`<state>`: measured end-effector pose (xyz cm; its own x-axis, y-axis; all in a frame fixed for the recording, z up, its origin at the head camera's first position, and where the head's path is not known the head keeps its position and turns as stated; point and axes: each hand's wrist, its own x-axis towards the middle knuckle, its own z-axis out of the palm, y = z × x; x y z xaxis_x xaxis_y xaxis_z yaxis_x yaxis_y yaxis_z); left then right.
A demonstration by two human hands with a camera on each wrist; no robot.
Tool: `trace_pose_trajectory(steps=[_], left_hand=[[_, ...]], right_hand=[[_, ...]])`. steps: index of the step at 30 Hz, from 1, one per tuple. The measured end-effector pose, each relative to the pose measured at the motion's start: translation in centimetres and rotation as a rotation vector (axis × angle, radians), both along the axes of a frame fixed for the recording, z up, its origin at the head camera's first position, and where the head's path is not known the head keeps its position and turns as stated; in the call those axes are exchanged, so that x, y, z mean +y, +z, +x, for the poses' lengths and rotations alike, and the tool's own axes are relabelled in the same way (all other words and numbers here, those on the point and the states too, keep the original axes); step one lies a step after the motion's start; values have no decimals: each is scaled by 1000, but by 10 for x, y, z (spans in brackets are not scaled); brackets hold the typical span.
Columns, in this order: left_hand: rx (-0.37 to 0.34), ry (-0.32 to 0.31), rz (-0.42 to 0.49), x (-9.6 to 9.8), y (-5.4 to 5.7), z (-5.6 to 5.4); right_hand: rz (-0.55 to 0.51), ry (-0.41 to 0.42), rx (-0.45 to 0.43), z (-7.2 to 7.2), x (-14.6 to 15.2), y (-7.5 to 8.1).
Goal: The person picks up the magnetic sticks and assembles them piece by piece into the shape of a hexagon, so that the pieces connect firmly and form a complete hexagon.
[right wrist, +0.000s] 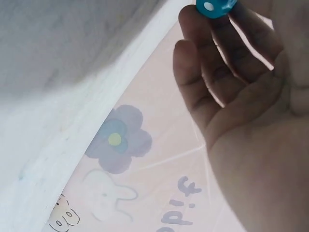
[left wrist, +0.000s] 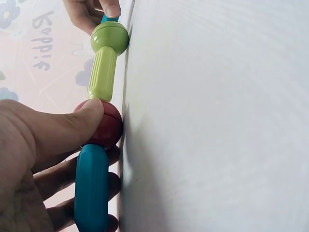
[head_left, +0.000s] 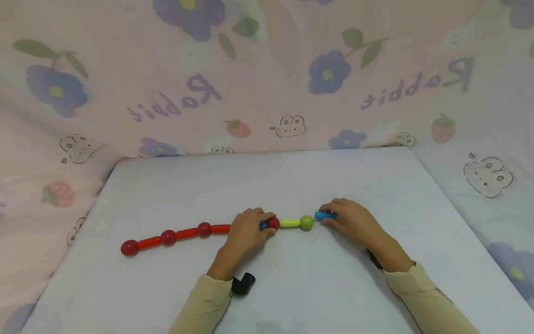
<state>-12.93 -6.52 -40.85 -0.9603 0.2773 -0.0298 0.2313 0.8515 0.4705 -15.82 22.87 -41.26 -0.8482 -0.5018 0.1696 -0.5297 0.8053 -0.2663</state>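
Note:
A chain of rods and balls lies across the table. My left hand (head_left: 247, 230) grips it at a dark red ball (left wrist: 112, 126), thumb on the ball, fingers behind a blue rod (left wrist: 91, 188). Right of that ball run a yellow-green rod (head_left: 289, 223) and a green ball (head_left: 306, 222) at the chain's end. My right hand (head_left: 354, 223) pinches another blue rod (head_left: 324, 215) between thumb and fingers, its tip just short of the green ball in the head view. Only that rod's round end (right wrist: 216, 7) shows in the right wrist view.
Leftward the chain continues with red rods (head_left: 186, 233) and red balls (head_left: 168, 237), ending in a larger red ball (head_left: 130, 247). The white table (head_left: 267, 181) meets a patterned cloth (head_left: 267, 79) at its back and sides. Black wrist cameras (head_left: 243, 284) are strapped under the forearms.

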Motion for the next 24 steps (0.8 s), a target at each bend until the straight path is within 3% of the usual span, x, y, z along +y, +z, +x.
trace_pose_trajectory(steps=[5,12,24], left_hand=[[0,8,-4,-1,2,0],[-10,0,8,2,2,1],[-2,-1,-10,1,4,1]], right_hand=[[23,48,42,3,-5,1],[67,29,35,6,-3,2],[57,75,6,7,-6,0]])
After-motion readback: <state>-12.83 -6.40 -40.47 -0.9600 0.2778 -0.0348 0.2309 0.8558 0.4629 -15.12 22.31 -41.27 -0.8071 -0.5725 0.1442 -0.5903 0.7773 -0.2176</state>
